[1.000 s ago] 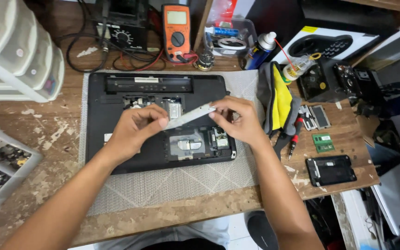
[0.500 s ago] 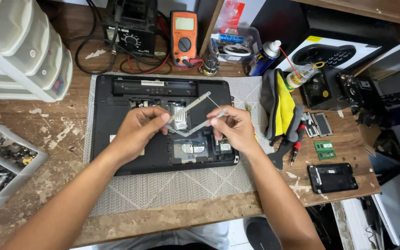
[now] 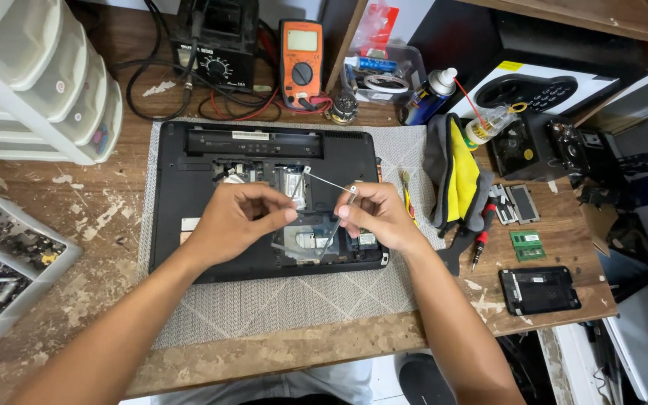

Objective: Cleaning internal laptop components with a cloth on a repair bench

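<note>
A black laptop [image 3: 189, 195] lies upside down on a grey mat [image 3: 279, 304], its bottom cover off and inner bays showing. Over its open bay both hands hold a thin silver metal bracket [image 3: 322, 196]. My left hand [image 3: 234, 221] pinches the bracket's near left end between thumb and forefinger. My right hand [image 3: 376, 214] grips the right side rail, which points down toward the bay. The bracket's far corner is raised above the laptop.
An orange multimeter [image 3: 301, 64] and a black soldering station [image 3: 215, 45] stand behind the laptop. White drawers [image 3: 31, 82] and a parts tray [image 3: 1, 262] sit left. Right: yellow-grey cloth [image 3: 455, 176], spray can [image 3: 427, 96], green memory modules [image 3: 526, 244], black drive [image 3: 540, 289], red-handled screwdriver [image 3: 481, 240].
The bracket was lifted from the laptop bay and turned between both hands; it now shows as a thin frame held lower, closer to the bay. The camera view shifted slightly.
</note>
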